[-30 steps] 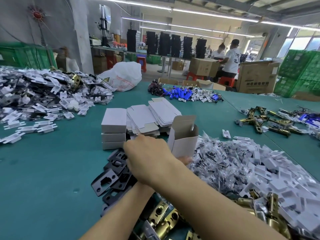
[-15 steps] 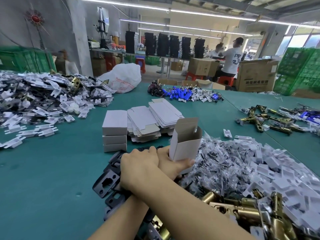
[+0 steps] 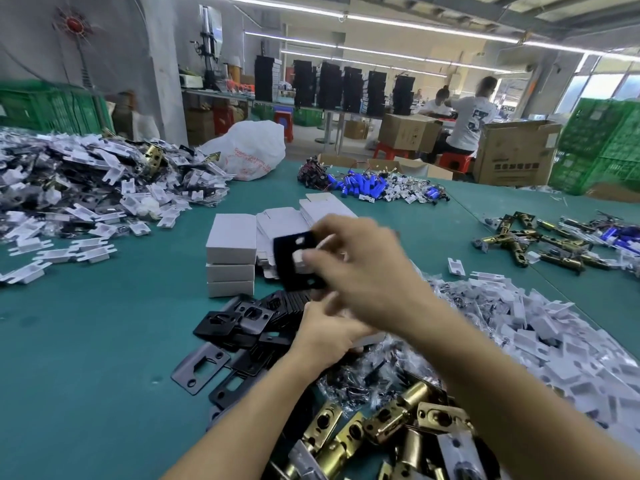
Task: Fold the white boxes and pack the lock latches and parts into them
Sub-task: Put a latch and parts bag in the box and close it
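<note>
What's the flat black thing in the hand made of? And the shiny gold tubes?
The flat black plate with holes, pinched in the right hand, looks like thin sheet metal with a matte black coating: its holes are clean-cut. The gold tube-shaped latches are probably brass-plated metal: they gleam yellow.

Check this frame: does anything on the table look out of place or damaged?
Mostly no. One brass latch sits in the far-left heap of white parts, away from the other latches near the person. The right hand holds a black plate; motion blur hides its condition.
</note>
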The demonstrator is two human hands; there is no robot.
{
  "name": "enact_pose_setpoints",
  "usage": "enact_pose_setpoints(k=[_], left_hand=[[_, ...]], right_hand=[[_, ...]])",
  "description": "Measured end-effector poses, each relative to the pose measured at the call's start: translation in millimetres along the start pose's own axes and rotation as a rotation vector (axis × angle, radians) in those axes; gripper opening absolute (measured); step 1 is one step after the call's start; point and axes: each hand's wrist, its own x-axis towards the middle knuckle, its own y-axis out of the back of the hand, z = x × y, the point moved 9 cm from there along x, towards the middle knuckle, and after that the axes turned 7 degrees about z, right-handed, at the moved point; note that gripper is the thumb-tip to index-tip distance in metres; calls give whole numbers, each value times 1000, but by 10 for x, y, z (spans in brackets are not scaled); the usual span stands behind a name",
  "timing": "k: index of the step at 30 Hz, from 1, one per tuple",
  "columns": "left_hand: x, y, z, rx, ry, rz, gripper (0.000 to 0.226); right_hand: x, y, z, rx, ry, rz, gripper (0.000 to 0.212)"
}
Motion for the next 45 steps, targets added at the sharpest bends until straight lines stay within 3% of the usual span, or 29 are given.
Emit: enact_pose_setpoints(k=[3, 7, 11, 13, 16, 18, 22, 28, 33, 36, 39, 45], left_hand=[[-10, -7, 12, -105, 24, -39, 25], [-9, 37, -6, -83, 48, -4, 32], [-34, 38, 27, -72, 66, 3, 33], [-32, 36, 28, -80, 58, -7, 38], [-41, 31, 36, -97, 57, -20, 39], [-37, 31, 34, -92, 54, -14, 38], [-29, 9, 18, -110, 46, -44, 36], [-40, -26, 37, -149, 31, -107, 29], [-57, -43, 51, -169, 20, -110, 25], [-67, -47, 69, -161, 10, -106, 26], [-73, -50, 89, -150, -4, -112, 26], [-77, -25, 102, -106, -40, -68, 28]], right_hand=[[-95, 481, 101, 77, -41, 48, 3], [-153, 847, 336, 74, -104, 105, 28], [-177, 950, 506, 70, -147, 120, 10], [-180, 919, 579, 70, -194, 46, 6], [-211, 794, 615, 121, -235, -120, 28], [-193, 769, 603, 133, -213, -140, 33], [-67, 896, 444, -198, 39, 55, 4], [37, 818, 253, -466, 193, 184, 7], [0, 583, 229, -646, 278, 90, 12], [-98, 511, 210, -802, 385, 118, 17], [-182, 389, 215, -938, 463, 89, 6], [-28, 388, 337, -1138, 319, 30, 9]])
